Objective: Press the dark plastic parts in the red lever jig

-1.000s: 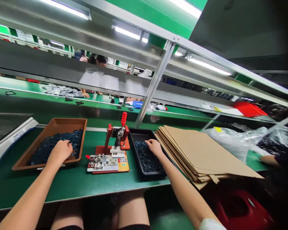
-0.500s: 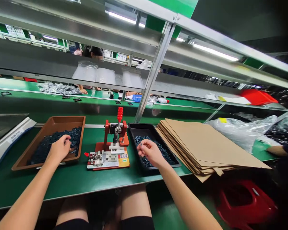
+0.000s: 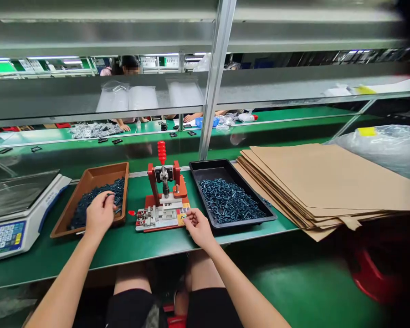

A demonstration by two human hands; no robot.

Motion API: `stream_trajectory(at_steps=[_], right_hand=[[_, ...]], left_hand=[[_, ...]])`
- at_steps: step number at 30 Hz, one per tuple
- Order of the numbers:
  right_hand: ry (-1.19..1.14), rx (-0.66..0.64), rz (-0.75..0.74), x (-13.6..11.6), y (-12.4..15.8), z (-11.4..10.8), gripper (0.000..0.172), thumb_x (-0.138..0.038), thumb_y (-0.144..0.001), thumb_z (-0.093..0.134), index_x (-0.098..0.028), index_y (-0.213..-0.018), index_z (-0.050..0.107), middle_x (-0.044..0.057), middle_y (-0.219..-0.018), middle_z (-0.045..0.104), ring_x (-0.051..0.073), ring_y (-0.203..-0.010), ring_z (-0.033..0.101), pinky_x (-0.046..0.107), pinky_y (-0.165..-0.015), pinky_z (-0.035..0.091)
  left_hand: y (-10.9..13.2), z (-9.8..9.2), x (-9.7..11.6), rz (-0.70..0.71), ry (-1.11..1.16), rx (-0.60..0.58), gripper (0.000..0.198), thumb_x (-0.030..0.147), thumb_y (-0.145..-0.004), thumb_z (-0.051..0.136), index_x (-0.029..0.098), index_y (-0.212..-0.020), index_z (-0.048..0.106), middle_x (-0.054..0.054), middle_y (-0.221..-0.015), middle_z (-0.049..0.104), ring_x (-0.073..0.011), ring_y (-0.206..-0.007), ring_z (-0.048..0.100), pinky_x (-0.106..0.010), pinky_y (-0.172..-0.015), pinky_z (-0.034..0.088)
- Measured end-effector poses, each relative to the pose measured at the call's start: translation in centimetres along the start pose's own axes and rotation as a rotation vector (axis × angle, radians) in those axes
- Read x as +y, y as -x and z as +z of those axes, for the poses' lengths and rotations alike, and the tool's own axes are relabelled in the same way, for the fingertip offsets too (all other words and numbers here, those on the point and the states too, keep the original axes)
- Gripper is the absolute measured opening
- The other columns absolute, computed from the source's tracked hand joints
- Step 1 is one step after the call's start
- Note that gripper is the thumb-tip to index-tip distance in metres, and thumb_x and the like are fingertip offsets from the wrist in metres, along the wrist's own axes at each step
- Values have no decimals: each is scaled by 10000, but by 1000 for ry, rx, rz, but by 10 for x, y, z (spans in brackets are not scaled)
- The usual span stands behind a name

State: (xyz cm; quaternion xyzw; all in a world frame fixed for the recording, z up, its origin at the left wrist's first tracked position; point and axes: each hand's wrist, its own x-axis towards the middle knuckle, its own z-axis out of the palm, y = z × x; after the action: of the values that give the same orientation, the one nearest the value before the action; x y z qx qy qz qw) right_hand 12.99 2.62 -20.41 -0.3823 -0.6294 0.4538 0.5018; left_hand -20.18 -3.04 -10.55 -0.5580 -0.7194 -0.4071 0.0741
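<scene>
My left hand [image 3: 99,213] is over the front right of the brown tray [image 3: 59,228], its fingers pinched on a small dark piece [image 3: 110,195]. Dark blue-black pieces [image 3: 94,198] are heaped in that tray. My right hand [image 3: 198,228] is closed at the right front corner of a red toggle-clamp fixture [image 3: 162,200], thumb and finger together on a tiny part whose kind I cannot make out. The fixture's red handle [image 3: 161,152] stands upright. Right of it, a black tray [image 3: 205,166] holds many small, thin blue-black parts [image 3: 230,200].
A scale [image 3: 23,223] stands at the left. Flat brown cardboard sheets [image 3: 314,182] are stacked at the right, beside a clear plastic bag [image 3: 389,146]. A metal post [image 3: 214,82] and a shelf with clear bags [image 3: 143,97] rise behind. People sit at the bench beyond.
My right hand has moved left from over the black tray to the fixture's corner. The left hand remains at the brown tray, its fingers now raised with a piece. The view has levelled.
</scene>
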Motion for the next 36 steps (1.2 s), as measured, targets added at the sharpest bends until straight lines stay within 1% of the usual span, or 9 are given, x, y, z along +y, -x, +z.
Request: stream_trajectory(at_steps=[4, 7, 10, 12, 16, 21, 24, 28, 36], right_hand=[[17, -3, 0, -2, -2, -3, 101, -289, -826, 634, -205, -769, 634, 2, -726, 611, 141, -616, 536, 259, -588, 443], [29, 22, -18, 1, -1, -3, 91, -281, -822, 637, -200, -804, 676, 23, -773, 647, 160, -655, 568, 271, -614, 466], [15, 27, -37, 10, 0, -2, 110, -273, -842, 614, -206, -868, 698, 43, -818, 672, 183, -701, 608, 286, -642, 500], [-16, 35, -24, 17, -1, 0, 121, -290, -850, 614, -213, -897, 695, 50, -811, 673, 192, -687, 608, 297, -624, 507], [-66, 57, 7, 19, -5, 2, 125, -322, -830, 642, -227, -904, 673, 49, -772, 658, 206, -643, 594, 323, -596, 504], [-42, 19, 48, 12, -4, -1, 141, -352, -832, 634, -222, -878, 663, 49, -784, 657, 201, -651, 596, 324, -610, 513], [-35, 29, 80, 9, -2, -2, 176, -373, -813, 653, -220, -900, 657, 46, -795, 657, 196, -664, 602, 319, -624, 526], [-86, 23, 151, 5, -2, -1, 193, -378, -802, 653, -229, -926, 641, 37, -808, 665, 195, -691, 634, 332, -686, 551], [5, 7, 105, 4, 0, -2, 142, -362, -848, 630, -229, -896, 646, 31, -786, 660, 188, -691, 616, 319, -682, 536]], left_hand=[[30, 21, 56, 170, 110, -417, 365, 329, -980, 337, 198, -1070, 666, -84, -995, 661, -214, -952, 650, -349, -895, 530], [42, 40, 77, 242, 94, -640, 375, 236, -964, 311, 195, -1062, 670, -99, -1003, 669, -211, -958, 654, -333, -880, 527], [40, 55, 83, 135, 20, -648, 352, 210, -949, 354, 207, -1185, 616, -102, -1035, 710, -225, -981, 683, -334, -857, 519], [35, 62, 83, 65, 6, -646, 294, 248, -962, 384, 229, -1146, 612, -86, -999, 736, -236, -958, 701, -339, -835, 512], [33, 77, 84, 148, -1, -620, 275, 268, -966, 396, 240, -946, 669, -82, -1011, 733, -252, -989, 674, -370, -884, 503], [42, 95, 92, 196, -120, -546, 260, 149, -877, 451, 191, -929, 701, -121, -1181, 672, -286, -1121, 596, -417, -949, 469], [42, 98, 100, 202, -191, -608, 308, 105, -831, 456, 176, -1009, 698, -130, -1141, 686, -303, -1116, 586, -450, -964, 435], [37, 97, 104, 189, -205, -663, 271, 165, -874, 447, 168, -971, 700, -135, -1102, 694, -302, -1087, 596, -460, -968, 408], [34, 99, 103, 170, -187, -695, 265, 185, -875, 461, 179, -937, 718, -125, -1131, 689, -304, -1089, 602, -450, -932, 417]])
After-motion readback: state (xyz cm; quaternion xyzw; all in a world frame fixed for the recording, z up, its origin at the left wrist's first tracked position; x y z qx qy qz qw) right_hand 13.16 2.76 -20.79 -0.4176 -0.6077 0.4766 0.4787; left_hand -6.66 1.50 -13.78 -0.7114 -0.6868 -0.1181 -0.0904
